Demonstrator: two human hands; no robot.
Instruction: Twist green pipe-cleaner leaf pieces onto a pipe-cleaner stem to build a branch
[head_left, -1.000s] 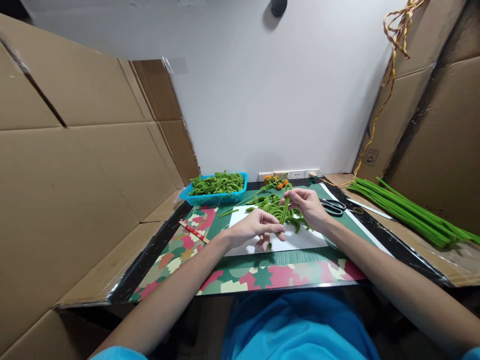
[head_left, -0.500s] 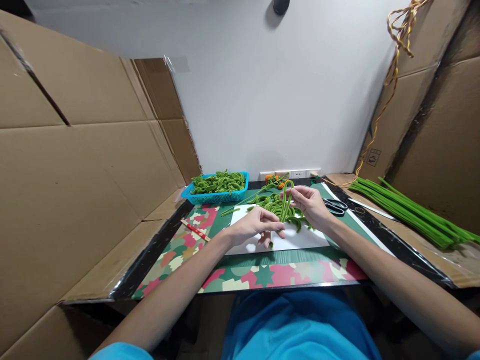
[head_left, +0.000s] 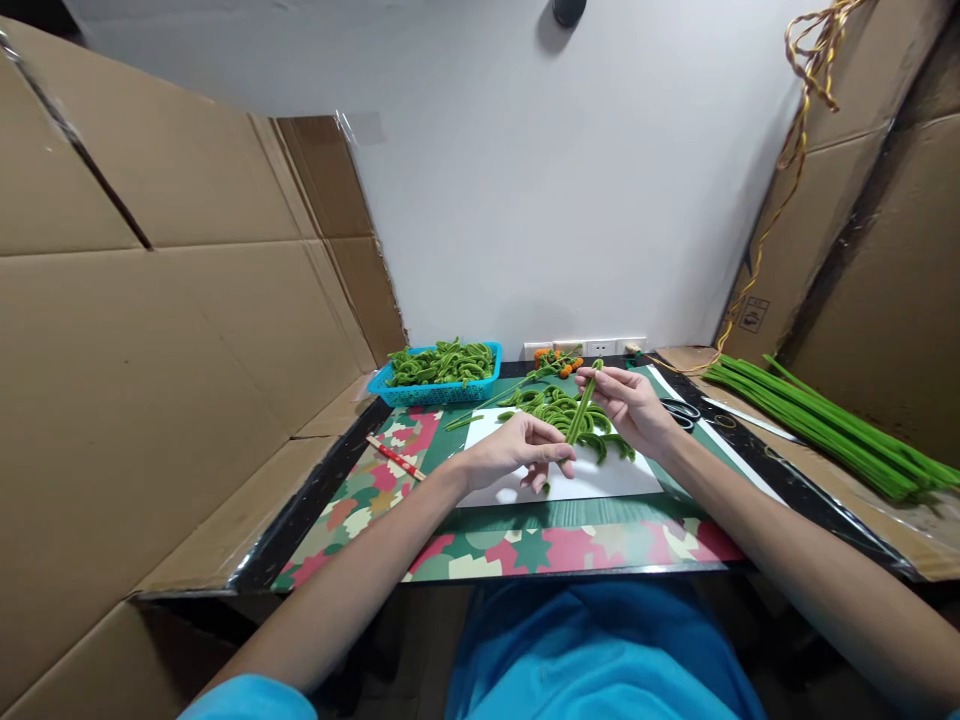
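Between my hands is a green pipe cleaner [head_left: 582, 412], doubled into a narrow loop and tilted up to the right. My left hand [head_left: 525, 450] pinches its lower ends between thumb and fingers. At the top, the fingers of my right hand [head_left: 621, 400] are closed on the bend. Behind and below lies a pile of bent green pipe cleaner pieces [head_left: 546, 405] on a white sheet [head_left: 600, 482].
A blue basket [head_left: 442, 393] of bent green pieces stands at the back left. Orange pompom-like flowers [head_left: 559, 360] lie by the wall sockets. Black-handled scissors [head_left: 682, 412] and a bundle of long green pipe cleaners [head_left: 825, 425] are at right; a red stick [head_left: 395, 457] is at left.
The loop in my hands has become narrower, its two strands now close together, and it leans more to the right. My right hand has moved slightly right; the view has shifted a little.
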